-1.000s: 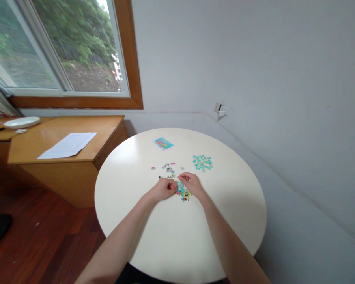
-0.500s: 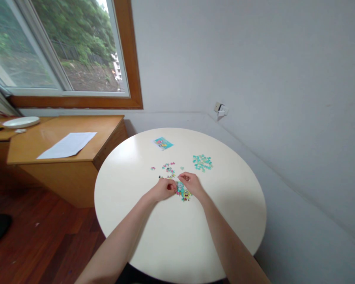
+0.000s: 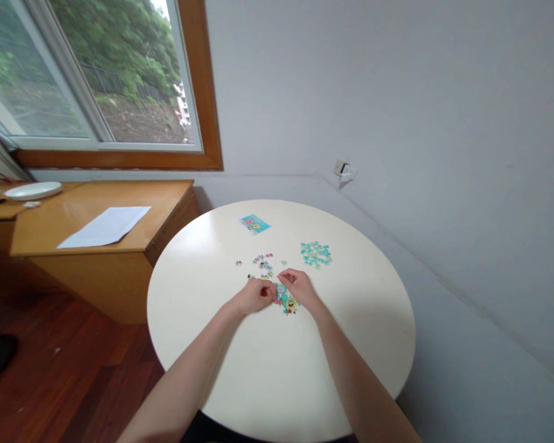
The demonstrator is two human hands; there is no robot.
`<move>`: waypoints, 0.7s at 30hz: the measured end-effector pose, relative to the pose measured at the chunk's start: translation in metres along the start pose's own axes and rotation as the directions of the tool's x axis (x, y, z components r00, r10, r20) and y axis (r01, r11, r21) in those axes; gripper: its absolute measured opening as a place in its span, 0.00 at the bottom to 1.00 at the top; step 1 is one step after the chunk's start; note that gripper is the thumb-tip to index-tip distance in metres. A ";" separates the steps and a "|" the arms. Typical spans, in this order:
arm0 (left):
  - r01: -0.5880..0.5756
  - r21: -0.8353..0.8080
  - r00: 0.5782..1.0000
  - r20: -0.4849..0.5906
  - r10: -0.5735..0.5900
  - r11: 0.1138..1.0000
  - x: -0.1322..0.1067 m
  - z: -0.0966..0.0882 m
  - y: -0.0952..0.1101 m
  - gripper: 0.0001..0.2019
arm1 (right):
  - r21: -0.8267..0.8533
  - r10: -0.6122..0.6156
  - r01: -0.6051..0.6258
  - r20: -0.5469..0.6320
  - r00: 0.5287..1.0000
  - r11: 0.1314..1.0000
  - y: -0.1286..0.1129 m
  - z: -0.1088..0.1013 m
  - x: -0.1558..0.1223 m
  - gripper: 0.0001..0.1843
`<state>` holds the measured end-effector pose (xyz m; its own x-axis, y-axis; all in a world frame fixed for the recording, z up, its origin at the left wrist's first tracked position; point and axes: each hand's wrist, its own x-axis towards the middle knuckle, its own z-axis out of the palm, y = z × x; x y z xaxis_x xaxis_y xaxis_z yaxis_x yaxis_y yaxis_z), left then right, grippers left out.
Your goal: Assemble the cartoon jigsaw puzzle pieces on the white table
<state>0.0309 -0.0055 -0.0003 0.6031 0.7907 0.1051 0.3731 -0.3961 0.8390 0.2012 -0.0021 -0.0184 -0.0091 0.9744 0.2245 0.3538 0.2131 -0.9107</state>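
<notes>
A partly joined jigsaw puzzle (image 3: pixel 286 299) with a yellow cartoon figure lies on the round white table (image 3: pixel 277 375), between my hands. At its left edge rests my left hand (image 3: pixel 257 295), fingers curled together; anything inside them is hidden. My right hand (image 3: pixel 299 285) is just above the puzzle's upper right, thumb and fingertips pinched close together. Whether a piece sits in that pinch is too small to tell. Loose multicoloured puzzle pieces (image 3: pixel 263 264) are scattered beyond my left hand. One pale green piece (image 3: pixel 284 263) lies past my right fingertips.
Several green and teal puzzle pieces (image 3: pixel 316 254) form a cluster at the right. A picture card (image 3: pixel 255 224) lies near the table's far edge. To the left stands a wooden desk (image 3: pixel 166 200) with a paper sheet (image 3: pixel 106 226) and a white plate (image 3: pixel 34 191). A wall bounds the right side.
</notes>
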 end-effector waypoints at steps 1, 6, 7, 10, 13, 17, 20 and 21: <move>0.009 -0.031 1.000 0.001 -0.009 0.999 0.000 0.000 0.000 0.06 | 0.001 0.000 0.000 0.002 1.000 1.000 0.000 0.000 0.000 0.11; 0.074 -0.195 0.996 -0.027 -0.081 0.978 0.000 -0.007 0.009 0.04 | -0.018 -0.007 0.007 0.002 1.000 1.000 0.000 -0.001 0.000 0.11; 0.074 -0.197 0.996 -0.033 -0.082 0.978 -0.001 -0.010 0.011 0.05 | -0.022 -0.010 0.010 0.003 1.000 1.000 -0.001 -0.001 0.000 0.11; 0.073 -0.177 0.996 -0.036 -0.081 0.981 -0.002 -0.014 0.014 0.05 | -0.025 -0.011 0.011 0.002 1.000 1.000 -0.001 -0.001 -0.001 0.11; 0.080 -0.172 0.997 0.006 -0.080 0.982 -0.002 -0.013 0.009 0.04 | -0.023 -0.014 0.014 0.002 1.000 1.000 -0.001 -0.001 -0.001 0.11; 0.059 -0.140 0.997 0.050 -0.053 0.988 -0.001 -0.010 -0.002 0.04 | -0.016 -0.010 0.010 0.006 1.000 1.000 -0.002 -0.001 -0.001 0.10; 0.046 -0.076 0.998 0.048 -0.042 0.996 -0.001 -0.009 -0.005 0.04 | -0.021 -0.006 0.006 0.003 1.000 1.000 -0.002 -0.001 0.000 0.10; 0.045 -0.060 0.998 0.046 -0.042 0.997 -0.001 -0.009 -0.005 0.04 | -0.024 -0.008 0.008 0.002 1.000 1.000 -0.002 -0.001 0.000 0.10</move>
<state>0.0224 0.0001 0.0005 0.6185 0.7845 0.0455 0.3563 -0.3316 0.8736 0.2014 -0.0030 -0.0159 -0.0144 0.9728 0.2312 0.3756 0.2196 -0.9004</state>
